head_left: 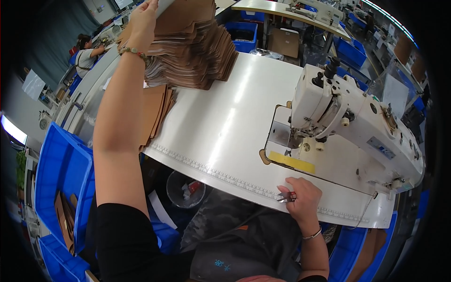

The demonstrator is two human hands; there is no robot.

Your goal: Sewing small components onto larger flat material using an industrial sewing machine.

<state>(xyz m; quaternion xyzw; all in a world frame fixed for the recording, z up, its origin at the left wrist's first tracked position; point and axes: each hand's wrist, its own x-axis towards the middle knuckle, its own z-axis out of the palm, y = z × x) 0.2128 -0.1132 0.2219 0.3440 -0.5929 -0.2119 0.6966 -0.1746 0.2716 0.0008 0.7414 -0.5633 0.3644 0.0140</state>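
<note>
My left hand [142, 19] is stretched out to the far left, at the top of a tall stack of brown sheet pieces [188, 56]. Its fingers are closed on the edge of one piece [163, 5] whose pale grey side shows; the upper picture edge cuts it off. My right hand [305, 197] rests near the front edge of the white sewing table [221, 127]. Curled in its fingers is a small pair of thread snips [287, 197] with a red and black handle, blades pointing left. A white sewing machine [347, 113] stands just beyond this hand.
A lower pile of brown pieces [155, 110] lies under my left forearm. Yellow tape [291, 162] marks the machine bed. Blue bins [66, 174] stand at the left, with a clear waste bucket [185, 189] below the table edge. Another person [86, 56] sits far left.
</note>
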